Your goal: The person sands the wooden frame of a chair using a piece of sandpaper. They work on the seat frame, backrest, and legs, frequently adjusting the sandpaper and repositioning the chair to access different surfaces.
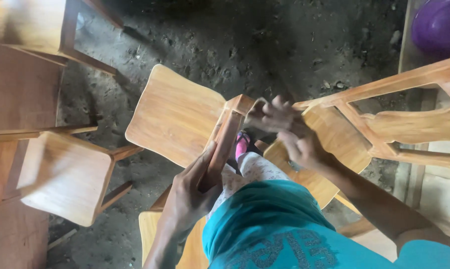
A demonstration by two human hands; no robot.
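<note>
Two hands at work on an unfinished wooden chair above a dirt floor.

The left hand (187, 192) has its grip wrapped around a chair leg (224, 144), just below the pale seat (172, 114). The right hand (289, 132), blurred, presses a small pad, perhaps sandpaper (255, 110), against the frame's corner (240, 103) beyond that grip. Another chair (65, 174) stands left of the left hand, and a purple bowl (441, 25) lies far beyond the right hand.

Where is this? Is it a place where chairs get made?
Probably, yes: it looks like a small woodworking shop. Several bare wooden chairs stand close together, one steadied by the left hand while the right hand rubs its frame. The floor is rough, dusty dirt.
</note>
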